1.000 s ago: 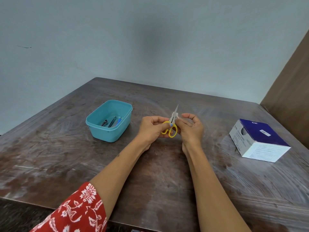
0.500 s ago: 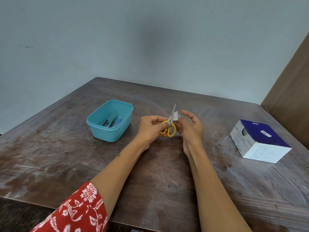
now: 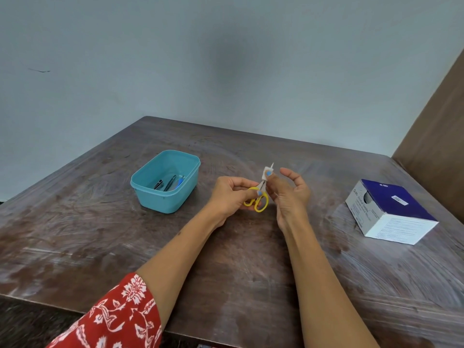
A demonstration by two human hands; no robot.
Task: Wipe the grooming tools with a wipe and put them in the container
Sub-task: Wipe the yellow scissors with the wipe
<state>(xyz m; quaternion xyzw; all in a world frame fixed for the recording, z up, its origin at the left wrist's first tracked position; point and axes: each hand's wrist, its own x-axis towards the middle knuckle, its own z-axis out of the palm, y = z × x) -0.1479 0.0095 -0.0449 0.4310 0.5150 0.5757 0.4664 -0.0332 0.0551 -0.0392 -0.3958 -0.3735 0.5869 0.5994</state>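
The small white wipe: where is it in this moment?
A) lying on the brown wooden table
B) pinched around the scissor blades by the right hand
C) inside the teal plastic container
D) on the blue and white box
B: the right hand pinches the small white wipe around the blades of the yellow-handled scissors, near their tip.

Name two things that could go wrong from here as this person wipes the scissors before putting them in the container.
1. The right hand pinches the wipe close to the bare tip of the scissors; a slip could prick a finger.
2. The left hand holds only the yellow handles, above the table and apart from the teal container; a loose grip could drop them outside it.
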